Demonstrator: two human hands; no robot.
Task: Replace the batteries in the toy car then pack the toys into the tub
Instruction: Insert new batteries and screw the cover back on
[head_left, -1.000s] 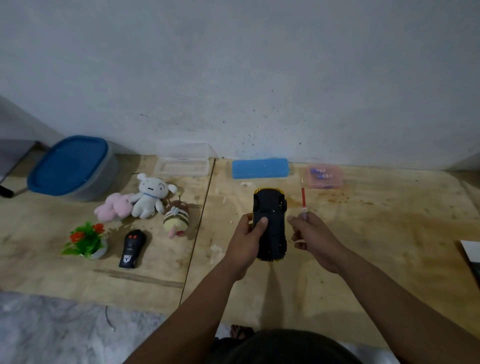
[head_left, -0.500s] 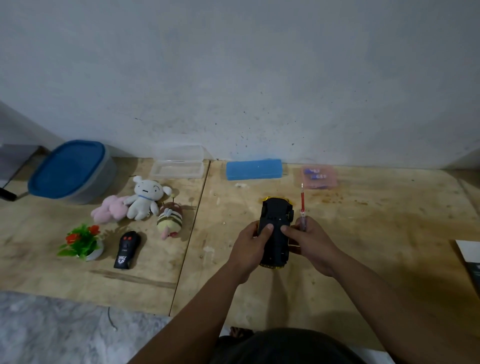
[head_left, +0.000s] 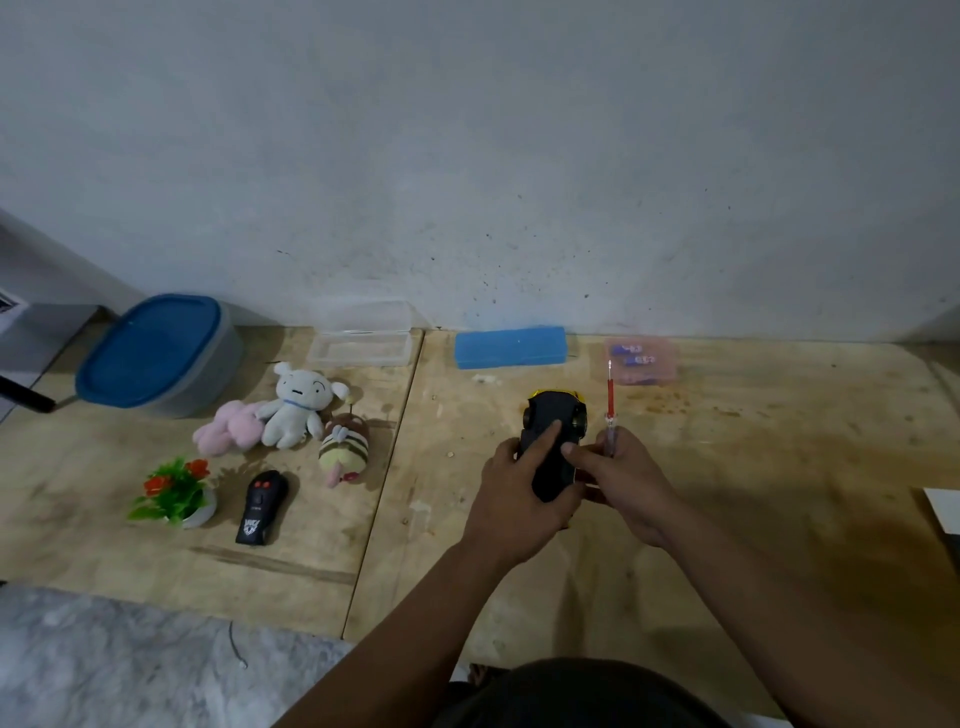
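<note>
I see the toy car (head_left: 551, 451) held belly-up above the plywood floor (head_left: 727, 467), its black underside facing the camera and a yellow edge showing at the far end. My left hand (head_left: 519, 493) wraps around the near end of the car, thumb laid across the underside. My right hand (head_left: 626, 480) closes on the car's right side with the thumb tip pressing the underside, and the same hand pinches a red-handled screwdriver (head_left: 610, 410) that stands upright just beside the car. The tub (head_left: 156, 358), its blue lid on, sits far left against the wall. Near it lie a pink plush (head_left: 228, 432), a white plush dog (head_left: 297, 405) and a striped bee plush (head_left: 344, 451), with a small potted plant (head_left: 174, 493) and a black remote (head_left: 261, 506) closer to me. By the wall are a clear plastic case (head_left: 361, 335), a blue box (head_left: 510, 347) and a pink case of batteries (head_left: 642, 359).
</note>
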